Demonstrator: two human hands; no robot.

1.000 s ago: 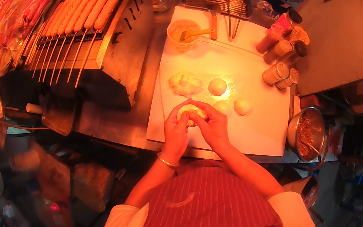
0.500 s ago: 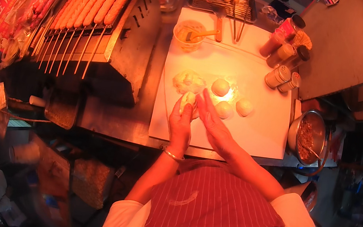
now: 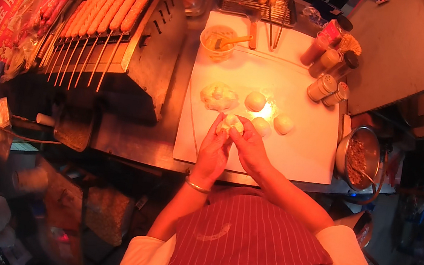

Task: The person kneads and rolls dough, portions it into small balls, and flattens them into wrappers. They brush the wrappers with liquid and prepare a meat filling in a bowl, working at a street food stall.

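My left hand (image 3: 213, 148) and my right hand (image 3: 250, 148) meet over the near part of a white board (image 3: 296, 160). Between their fingertips is a small piece of pale dough (image 3: 230, 123), gripped from both sides. Just beyond it lies a larger, uneven dough lump (image 3: 218, 97). Three smooth dough balls rest to its right: a far one (image 3: 255, 101), a near one (image 3: 260, 127) close to my right fingers, and a right one (image 3: 283, 124). The undersides of my fingers are hidden.
Skewered sausages (image 3: 110, 8) lie on a grill (image 3: 148, 61) at the left. Behind the dough stand a tub (image 3: 216, 50) with a spatula, tongs (image 3: 273, 34) and a wire-rack tray (image 3: 233, 0). Several seasoning bottles (image 3: 322, 87) line the right, above a metal bowl of filling (image 3: 357, 155).
My right palm, earlier stretched flat beside the dough, has come in with bent fingers onto it. The dough piece now sits between both hands' fingertips, turned toward me.
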